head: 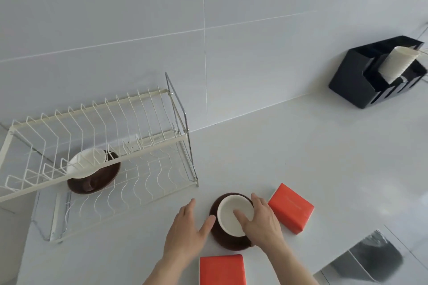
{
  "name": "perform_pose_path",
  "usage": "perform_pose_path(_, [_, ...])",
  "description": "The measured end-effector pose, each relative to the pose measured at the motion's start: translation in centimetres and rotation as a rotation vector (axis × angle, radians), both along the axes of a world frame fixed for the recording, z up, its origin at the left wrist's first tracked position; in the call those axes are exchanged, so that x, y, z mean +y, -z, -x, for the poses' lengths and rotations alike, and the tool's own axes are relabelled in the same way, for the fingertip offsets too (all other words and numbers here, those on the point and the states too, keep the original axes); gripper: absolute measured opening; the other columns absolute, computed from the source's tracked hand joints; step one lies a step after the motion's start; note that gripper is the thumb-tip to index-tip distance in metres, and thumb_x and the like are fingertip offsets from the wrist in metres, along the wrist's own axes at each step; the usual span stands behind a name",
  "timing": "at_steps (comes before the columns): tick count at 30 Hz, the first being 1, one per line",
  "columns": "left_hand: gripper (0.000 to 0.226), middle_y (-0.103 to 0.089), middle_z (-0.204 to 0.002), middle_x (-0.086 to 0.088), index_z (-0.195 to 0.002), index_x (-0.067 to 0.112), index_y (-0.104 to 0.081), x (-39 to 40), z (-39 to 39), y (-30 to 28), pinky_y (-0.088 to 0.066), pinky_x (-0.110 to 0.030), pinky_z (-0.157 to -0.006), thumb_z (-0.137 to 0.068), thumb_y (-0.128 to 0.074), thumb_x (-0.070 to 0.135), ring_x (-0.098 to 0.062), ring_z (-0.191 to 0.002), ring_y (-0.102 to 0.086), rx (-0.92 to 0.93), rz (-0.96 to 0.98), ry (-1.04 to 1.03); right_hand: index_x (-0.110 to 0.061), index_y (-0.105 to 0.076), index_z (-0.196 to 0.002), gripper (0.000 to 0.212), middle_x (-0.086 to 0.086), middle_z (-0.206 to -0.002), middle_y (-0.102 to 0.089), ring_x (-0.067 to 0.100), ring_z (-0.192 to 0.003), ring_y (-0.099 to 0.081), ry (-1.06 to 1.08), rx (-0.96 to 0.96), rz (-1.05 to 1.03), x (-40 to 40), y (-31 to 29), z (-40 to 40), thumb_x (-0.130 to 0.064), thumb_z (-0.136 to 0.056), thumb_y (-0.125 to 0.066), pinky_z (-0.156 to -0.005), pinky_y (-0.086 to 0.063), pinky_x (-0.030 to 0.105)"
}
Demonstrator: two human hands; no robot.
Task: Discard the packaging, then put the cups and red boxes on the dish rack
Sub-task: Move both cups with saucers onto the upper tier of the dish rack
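Note:
A white cup (228, 211) sits on a dark brown saucer (222, 237) on the white counter, near the front. My right hand (260, 221) grips the cup's rim, thumb inside and fingers around its right side. My left hand (185, 231) lies open just left of the saucer, thumb touching its edge. One red box (291, 208) lies right of the cup, a second red box (221, 269) lies in front of it. The white wire dish rack (97, 146) stands at the left, and its lower tier holds another white cup (86, 164) on a brown saucer (97, 180).
A black organiser (361, 81) with a white paper roll (397, 65) stands against the tiled wall at the far right. A shiny metal surface (370, 259) shows at the lower right corner. The rack sits on a clear drip tray (46, 222).

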State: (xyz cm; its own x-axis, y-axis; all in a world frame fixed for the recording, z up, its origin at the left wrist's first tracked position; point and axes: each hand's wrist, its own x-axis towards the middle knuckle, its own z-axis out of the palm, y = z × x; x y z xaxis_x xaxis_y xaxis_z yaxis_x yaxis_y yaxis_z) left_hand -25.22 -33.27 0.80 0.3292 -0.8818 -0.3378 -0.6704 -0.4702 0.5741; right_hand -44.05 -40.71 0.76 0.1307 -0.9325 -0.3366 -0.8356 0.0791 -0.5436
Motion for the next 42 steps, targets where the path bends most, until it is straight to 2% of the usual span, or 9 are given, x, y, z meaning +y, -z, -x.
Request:
perform_pose_path(3, [0.090,-0.031,-0.160,-0.001,-0.156,0.017,-0.020,-0.3,1.2,0.8,-0.035,-0.038,-0.115,-0.087,-0.050,0.066,-0.015,-0.144,-0.034,0.129,-0.062,-0.061,-0.016,-0.035,-0.147,0.085,0.000,-0.143,-0.045,0.023,-0.116,-0.059,0.083,-0.065,-0.112,-0.2,0.6,0.5,-0.065,-0.080,-0.054,-0.085,-0.057,0.043])
perform_pose_path(8, [0.104,-0.035,-0.158,-0.006,-0.155,0.013,-0.017,-0.8,2.7,1.6,-0.038,-0.041,-0.114,-0.079,-0.060,0.068,-0.020,-0.141,-0.041,0.321,-0.162,-0.175,-0.008,-0.046,-0.134,0.062,0.007,-0.134,-0.053,0.025,-0.124,-0.050,0.149,-0.106,-0.163,-0.7,0.6,0.6,-0.049,-0.089,-0.060,-0.091,-0.043,0.030])
perform_pose_path(11, [0.103,-0.044,-0.152,-0.008,-0.154,0.010,-0.020,-1.1,3.2,2.1,-0.041,-0.038,-0.111,-0.079,-0.064,0.066,-0.023,-0.137,-0.046,0.347,-0.212,-0.209,-0.006,-0.051,-0.129,0.059,0.008,-0.128,-0.059,0.026,-0.120,-0.053,0.177,-0.129,-0.168,-1.1,0.4,0.7,-0.047,-0.088,-0.063,-0.091,-0.045,0.034])
perform_pose_path(16, [0.080,-0.061,-0.115,0.004,-0.137,0.012,-0.045,-1.1,3.4,2.3,-0.050,-0.034,-0.096,-0.078,-0.066,0.063,-0.019,-0.109,-0.059,0.396,-0.257,-0.259,-0.002,-0.057,-0.122,0.053,0.012,-0.119,-0.064,0.030,-0.112,-0.059,0.225,-0.177,-0.179,-1.3,0.2,0.9,-0.040,-0.086,-0.068,-0.086,-0.048,0.038])
perform_pose_path(19, [0.071,-0.065,-0.103,0.011,-0.119,0.021,-0.060,-0.8,3.4,2.1,-0.055,-0.037,-0.095,-0.065,-0.067,0.067,-0.011,-0.098,-0.062,0.465,-0.249,-0.287,-0.008,-0.065,-0.097,0.035,0.011,-0.095,-0.068,0.028,-0.091,-0.064,0.236,-0.204,-0.183,-1.5,0.3,0.9,-0.039,-0.081,-0.070,-0.079,-0.053,0.041])
perform_pose_path(22, [0.064,-0.072,-0.102,0.010,-0.108,0.027,-0.066,-0.5,3.1,2.5,-0.057,-0.039,-0.092,-0.057,-0.067,0.067,-0.010,-0.096,-0.067,0.503,-0.235,-0.300,-0.011,-0.058,-0.074,0.027,0.006,-0.070,-0.059,0.025,-0.066,-0.056,0.269,-0.230,-0.195,-1.4,0.9,1.4,-0.034,-0.078,-0.073,-0.065,-0.047,0.036])
perform_pose_path(28, [0.055,-0.077,-0.098,0.010,-0.103,0.028,-0.072,0.3,1.3,1.8,-0.059,-0.037,-0.089,-0.059,-0.071,0.061,-0.009,-0.093,-0.071,0.547,-0.180,-0.337,-0.017,-0.039,-0.056,0.042,-0.004,-0.054,-0.038,0.016,-0.053,-0.034,0.233,-0.251,-0.191,-1.1,0.7,0.7,-0.035,-0.065,-0.076,-0.053,-0.031,0.030])
perform_pose_path(38, [0.051,-0.079,-0.088,0.013,-0.096,0.029,-0.076,1.7,-3.8,-1.7,-0.059,-0.038,-0.088,-0.056,-0.072,0.059,-0.008,-0.090,-0.071,0.524,-0.042,-0.449,-0.004,-0.053,-0.065,0.045,0.000,-0.058,-0.044,0.016,-0.054,-0.041,0.074,-0.278,-0.144,-2.0,-2.2,-4.7,-0.042,-0.061,-0.075,-0.053,-0.035,0.030])
perform_pose_path(42, [0.048,-0.079,-0.088,0.013,-0.095,0.029,-0.075,2.6,-6.1,-3.1,-0.058,-0.041,-0.092,-0.056,-0.071,0.057,-0.010,-0.093,-0.071,0.521,-0.002,-0.494,-0.003,-0.068,-0.082,0.047,0.016,-0.080,-0.068,0.022,-0.065,-0.060,0.006,-0.285,-0.133,-2.1,-3.1,-7.6,-0.045,-0.063,-0.076,-0.058,-0.044,0.030])
